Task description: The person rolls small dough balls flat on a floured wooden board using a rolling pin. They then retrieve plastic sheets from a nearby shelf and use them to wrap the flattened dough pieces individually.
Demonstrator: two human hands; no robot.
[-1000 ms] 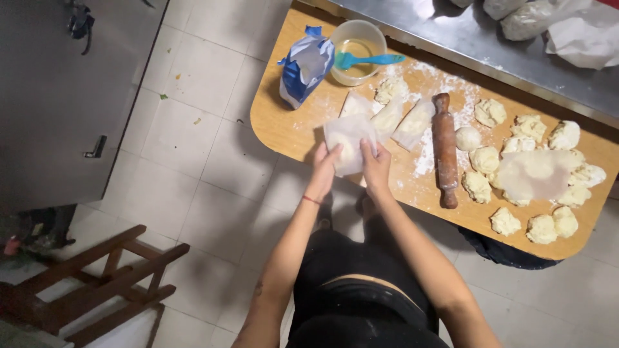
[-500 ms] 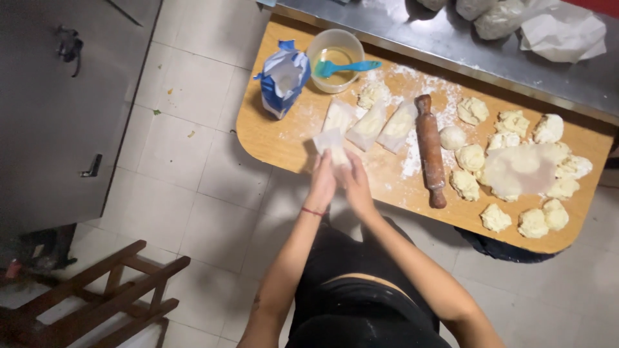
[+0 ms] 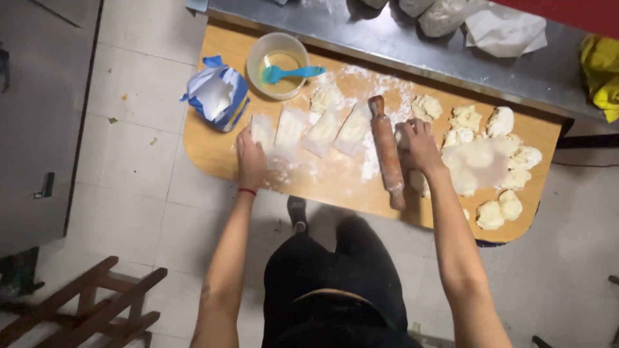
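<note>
On the floured wooden surface (image 3: pixel 213 154), the left hand (image 3: pixel 250 154) lies flat, fingers spread, on the leftmost dough strip (image 3: pixel 262 132), while the right hand (image 3: pixel 419 143) (fingers curled) grips a dough lump (image 3: pixel 405 136) beside the rolling pin (image 3: pixel 386 151).

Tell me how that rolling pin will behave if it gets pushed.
The rolling pin is a wooden cylinder lying on the floured board, so it would probably roll sideways at a light push. It looks stiff and fairly heavy. The right hand beside it and dough lumps might stop it.
</note>
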